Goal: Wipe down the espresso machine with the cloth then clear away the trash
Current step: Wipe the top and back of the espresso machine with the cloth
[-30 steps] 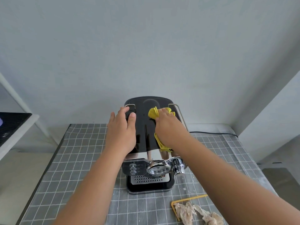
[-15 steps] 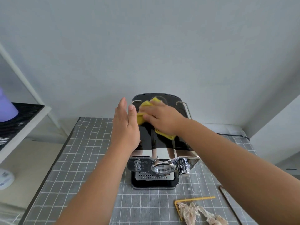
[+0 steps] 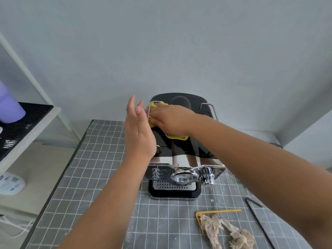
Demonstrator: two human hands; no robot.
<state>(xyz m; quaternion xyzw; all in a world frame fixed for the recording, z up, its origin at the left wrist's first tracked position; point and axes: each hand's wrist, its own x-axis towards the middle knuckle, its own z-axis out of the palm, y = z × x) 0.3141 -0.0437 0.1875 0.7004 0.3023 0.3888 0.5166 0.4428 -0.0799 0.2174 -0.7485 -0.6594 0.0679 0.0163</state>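
The black and chrome espresso machine (image 3: 181, 169) stands at the middle of the grey checked table. My right hand (image 3: 170, 121) presses a yellow cloth (image 3: 177, 137) onto the machine's glossy top, at its back left corner by the wire rail. My left hand (image 3: 138, 130) is flat and upright against the machine's left side, fingers straight, holding nothing. Trash lies near the front right: a crumpled brownish paper wad (image 3: 224, 230), a bent yellow straw (image 3: 215, 212) and a bent black straw (image 3: 258, 218).
The table's checked cloth (image 3: 100, 177) ends at a left edge, with a lower beige surface beyond. A white shelf (image 3: 23, 132) at the left carries a black mat and a purple cup (image 3: 9, 105). A wall stands close behind the machine, and its black cord (image 3: 274, 144) runs off right.
My right hand slid the cloth from the top's middle to its back left corner. My left hand came off the top and now stands flat against the left side. The view shifted left.
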